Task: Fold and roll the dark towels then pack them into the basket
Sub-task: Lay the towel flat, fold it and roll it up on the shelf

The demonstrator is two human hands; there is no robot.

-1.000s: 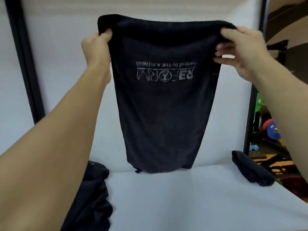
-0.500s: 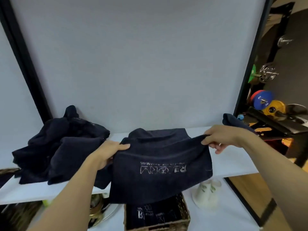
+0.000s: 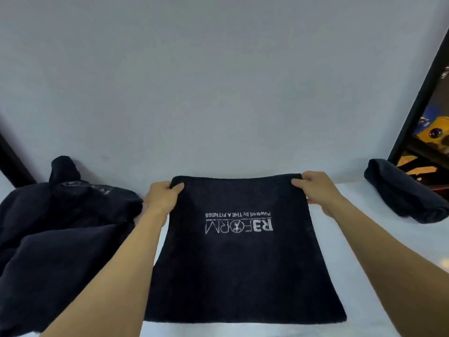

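A dark towel (image 3: 240, 263) with an upside-down white logo lies spread flat on the white shelf (image 3: 364, 251), folded double. My left hand (image 3: 162, 198) pinches its far left corner. My right hand (image 3: 315, 188) pinches its far right corner. To the left sits a heap of loose dark towels (image 3: 56, 234), touching my left forearm. A rolled dark towel (image 3: 405, 195) lies at the shelf's right end. The basket is out of view.
A plain white wall (image 3: 218, 81) rises right behind the shelf. A black frame post (image 3: 418, 93) stands at the right, with gym weights (image 3: 435, 127) beyond it. Bare shelf shows between the flat towel and the rolled one.
The towel hung in the air between my raised hands a second ago. It now lies flat on the shelf, with both hands still on its far corners. The view has dropped the basket below.
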